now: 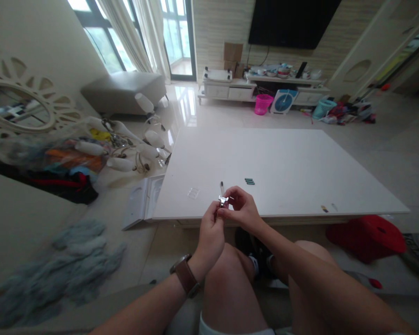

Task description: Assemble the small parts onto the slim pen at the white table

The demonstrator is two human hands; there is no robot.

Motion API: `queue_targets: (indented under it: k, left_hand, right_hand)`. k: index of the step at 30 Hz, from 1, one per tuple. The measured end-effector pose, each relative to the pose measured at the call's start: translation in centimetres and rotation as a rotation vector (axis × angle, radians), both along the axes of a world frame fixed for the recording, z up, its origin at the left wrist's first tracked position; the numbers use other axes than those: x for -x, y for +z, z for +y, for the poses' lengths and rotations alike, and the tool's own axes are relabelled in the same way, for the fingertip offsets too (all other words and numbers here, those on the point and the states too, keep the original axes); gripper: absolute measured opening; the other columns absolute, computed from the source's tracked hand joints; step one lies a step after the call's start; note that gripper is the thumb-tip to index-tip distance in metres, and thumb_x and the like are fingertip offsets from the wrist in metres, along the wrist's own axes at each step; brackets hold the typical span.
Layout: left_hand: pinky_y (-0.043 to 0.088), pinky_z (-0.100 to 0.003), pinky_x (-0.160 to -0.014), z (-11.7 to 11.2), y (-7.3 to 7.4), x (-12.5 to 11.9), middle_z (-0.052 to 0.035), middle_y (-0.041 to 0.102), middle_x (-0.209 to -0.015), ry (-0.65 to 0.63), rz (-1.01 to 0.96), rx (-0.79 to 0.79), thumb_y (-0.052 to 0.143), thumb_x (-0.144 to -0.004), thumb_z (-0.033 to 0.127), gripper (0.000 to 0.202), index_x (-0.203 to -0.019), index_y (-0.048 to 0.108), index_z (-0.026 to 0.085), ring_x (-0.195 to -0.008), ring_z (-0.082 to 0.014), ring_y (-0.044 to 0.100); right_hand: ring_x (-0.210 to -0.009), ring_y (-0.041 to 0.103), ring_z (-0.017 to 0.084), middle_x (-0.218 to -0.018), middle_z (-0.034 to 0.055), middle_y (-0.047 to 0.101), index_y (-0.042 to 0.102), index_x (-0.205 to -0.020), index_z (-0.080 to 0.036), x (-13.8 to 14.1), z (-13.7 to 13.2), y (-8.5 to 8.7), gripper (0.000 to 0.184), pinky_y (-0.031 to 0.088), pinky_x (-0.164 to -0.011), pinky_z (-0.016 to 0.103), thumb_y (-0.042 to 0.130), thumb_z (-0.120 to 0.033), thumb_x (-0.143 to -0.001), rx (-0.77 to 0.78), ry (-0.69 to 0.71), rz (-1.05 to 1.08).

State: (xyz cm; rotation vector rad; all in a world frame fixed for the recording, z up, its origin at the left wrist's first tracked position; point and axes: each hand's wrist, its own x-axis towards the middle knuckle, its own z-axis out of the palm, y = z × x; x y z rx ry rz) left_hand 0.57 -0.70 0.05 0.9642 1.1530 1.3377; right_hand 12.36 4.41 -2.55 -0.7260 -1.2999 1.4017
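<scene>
Above the table's near edge, both hands meet around a small shiny metal piece (223,200) with short prongs on top; its exact kind is too small to make out. My left hand (211,232), below a brown watch strap, grips it from the left with closed fingers. My right hand (242,208) pinches it from the right, thumb low and fingers curled. Just beyond them lies a slim light stick with a dark tip (222,187). Several short dark green bars (249,181) lie to its right. On the left is a clear plastic holder (193,192).
The white table (265,153) spans the middle. Two small flat pieces (324,208) lie near its right front edge. A red stool-like object (368,238) stands at right. A white-shaded lamp (139,146), an open white box (143,200) and grey fluffy cloth (73,260) are on the left.
</scene>
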Motion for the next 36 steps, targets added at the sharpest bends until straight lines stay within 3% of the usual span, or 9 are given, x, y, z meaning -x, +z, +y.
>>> queue_targets:
  k: [13, 26, 36]
  left_hand:
    - [0.044, -0.028, -0.078, -0.14, -0.59, -0.12, -0.0032, 0.065, -0.089, -0.047, 0.055, -0.053, 0.055, -0.094, 0.033, 0.017, -0.091, 0.062, 0.018, -0.084, -0.0178, 0.056]
    - [0.046, -0.029, -0.080, -0.19, -0.91, -0.17, -0.0039, 0.065, -0.089, -0.047, 0.016, -0.044, 0.056, -0.091, 0.025, 0.010, -0.090, 0.062, 0.018, -0.086, -0.0187, 0.057]
    - [0.045, -0.028, -0.079, -0.18, -0.94, -0.06, -0.0034, 0.067, -0.089, -0.009, 0.066, -0.035, 0.054, -0.089, 0.024, 0.011, -0.090, 0.063, 0.018, -0.085, -0.0182, 0.059]
  right_hand:
    - [-0.073, 0.055, 0.013, -0.088, -0.0001, 0.059, 0.061, -0.102, -0.025, 0.19, 0.01, -0.25, 0.040, 0.049, -0.063, 0.026, 0.086, -0.033, -0.072, -0.071, -0.093, 0.000]
    - [-0.070, 0.055, 0.013, -0.081, -0.0017, 0.058, 0.060, -0.094, -0.023, -0.10, -0.07, -0.23, 0.037, 0.046, -0.063, 0.026, 0.087, -0.023, -0.069, -0.079, -0.031, 0.011]
    - [-0.073, 0.057, 0.014, -0.082, -0.0012, 0.060, 0.061, -0.094, -0.023, -0.06, -0.30, 0.02, 0.038, 0.049, -0.068, 0.029, 0.090, -0.024, -0.068, -0.103, -0.047, -0.043]
